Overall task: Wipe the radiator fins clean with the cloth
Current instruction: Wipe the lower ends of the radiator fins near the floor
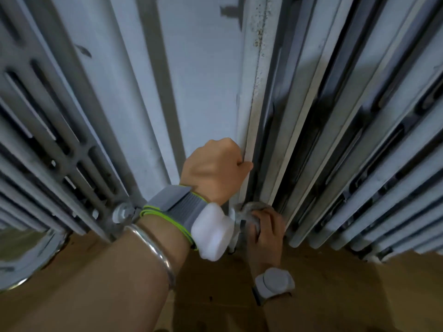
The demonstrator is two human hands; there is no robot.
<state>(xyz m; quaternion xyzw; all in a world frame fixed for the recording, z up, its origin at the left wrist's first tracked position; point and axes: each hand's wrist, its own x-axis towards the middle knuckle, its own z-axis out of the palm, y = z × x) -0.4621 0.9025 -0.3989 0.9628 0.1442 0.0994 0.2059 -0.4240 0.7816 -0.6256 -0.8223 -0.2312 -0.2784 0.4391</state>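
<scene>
The cloth (253, 212) shows only as a grey wad, mostly covered by the right hand (267, 230) and the left wrist's white device (213, 232). The left hand (213, 170) hides its fingertips behind a fin's edge (247, 130). The radiator's (335, 116) top is cut off.

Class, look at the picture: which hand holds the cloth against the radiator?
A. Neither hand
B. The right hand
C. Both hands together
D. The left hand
B: the right hand grips the grey cloth at the fins' base; the left hand only grips a fin.
</scene>
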